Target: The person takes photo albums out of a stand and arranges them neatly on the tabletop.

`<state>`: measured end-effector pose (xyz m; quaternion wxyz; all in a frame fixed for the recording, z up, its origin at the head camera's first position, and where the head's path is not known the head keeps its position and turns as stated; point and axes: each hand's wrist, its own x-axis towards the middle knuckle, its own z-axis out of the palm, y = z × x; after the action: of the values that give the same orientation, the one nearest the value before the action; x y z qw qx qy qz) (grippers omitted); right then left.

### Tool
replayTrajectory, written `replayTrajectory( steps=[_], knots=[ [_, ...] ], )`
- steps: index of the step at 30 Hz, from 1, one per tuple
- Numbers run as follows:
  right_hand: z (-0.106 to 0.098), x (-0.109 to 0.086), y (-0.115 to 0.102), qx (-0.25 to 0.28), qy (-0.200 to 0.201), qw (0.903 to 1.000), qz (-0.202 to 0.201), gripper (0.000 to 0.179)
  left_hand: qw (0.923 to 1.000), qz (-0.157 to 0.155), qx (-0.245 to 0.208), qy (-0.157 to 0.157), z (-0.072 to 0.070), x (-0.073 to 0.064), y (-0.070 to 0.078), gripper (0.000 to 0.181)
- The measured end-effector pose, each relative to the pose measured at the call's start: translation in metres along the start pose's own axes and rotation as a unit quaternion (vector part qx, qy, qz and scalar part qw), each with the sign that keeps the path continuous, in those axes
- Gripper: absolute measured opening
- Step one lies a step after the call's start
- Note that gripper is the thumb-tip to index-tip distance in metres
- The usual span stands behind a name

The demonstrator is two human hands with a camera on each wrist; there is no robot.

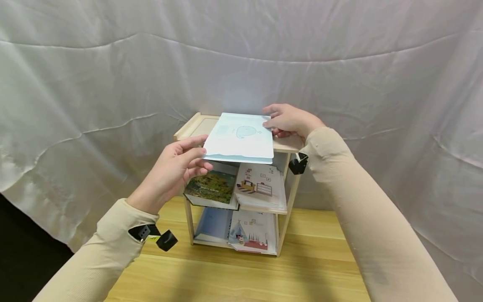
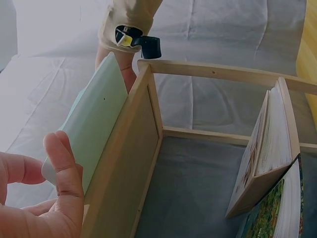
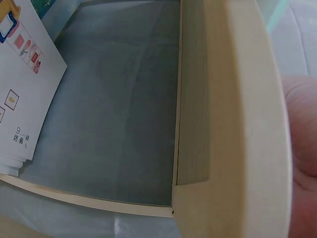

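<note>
A thin pale-blue booklet with a small whale-like drawing lies flat over the top of a small wooden shelf. My left hand pinches its near left corner, thumb on top and fingers below. From the left wrist, the booklet appears close along the shelf's top board. At the opposite edge, my right hand grips the booklet's right side, its lower fingers partly hidden. Only the heel of the right hand shows beyond the board in the right wrist view.
On the middle tier lie a book with a tree cover and white illustrated booklets. The bottom tier holds a blue book and another white booklet. The shelf stands on a wooden table before a grey curtain.
</note>
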<state>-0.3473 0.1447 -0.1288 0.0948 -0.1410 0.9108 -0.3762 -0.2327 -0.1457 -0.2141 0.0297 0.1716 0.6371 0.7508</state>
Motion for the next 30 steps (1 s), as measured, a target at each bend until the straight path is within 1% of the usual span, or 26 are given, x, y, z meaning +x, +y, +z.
replayTrajectory(
  steps=[8, 15, 21, 27, 30],
  knots=[
    [0.001, 0.0, 0.001, 0.008, 0.015, 0.9998, 0.013, 0.064, 1.0, -0.003, -0.004, -0.002, -0.003, -0.003, 0.001, 0.049],
    [0.002, 0.001, 0.0, -0.001, 0.024, 0.9994, 0.027, 0.071, 1.0, -0.004, 0.0, -0.005, -0.005, -0.006, -0.001, 0.047],
    [0.001, 0.0, 0.0, 0.018, 0.017, 0.9997, 0.01, 0.069, 1.0, -0.002, 0.001, -0.007, -0.006, -0.007, -0.001, 0.047],
    [0.0, -0.002, -0.001, 0.037, 0.033, 0.9987, 0.008, 0.06, 0.9999, -0.001, 0.013, -0.01, -0.009, -0.008, -0.001, 0.048],
    [0.001, -0.003, -0.003, 0.051, 0.038, 0.998, 0.009, 0.061, 0.9999, -0.003, 0.014, -0.009, -0.01, -0.009, -0.001, 0.049]
  ],
)
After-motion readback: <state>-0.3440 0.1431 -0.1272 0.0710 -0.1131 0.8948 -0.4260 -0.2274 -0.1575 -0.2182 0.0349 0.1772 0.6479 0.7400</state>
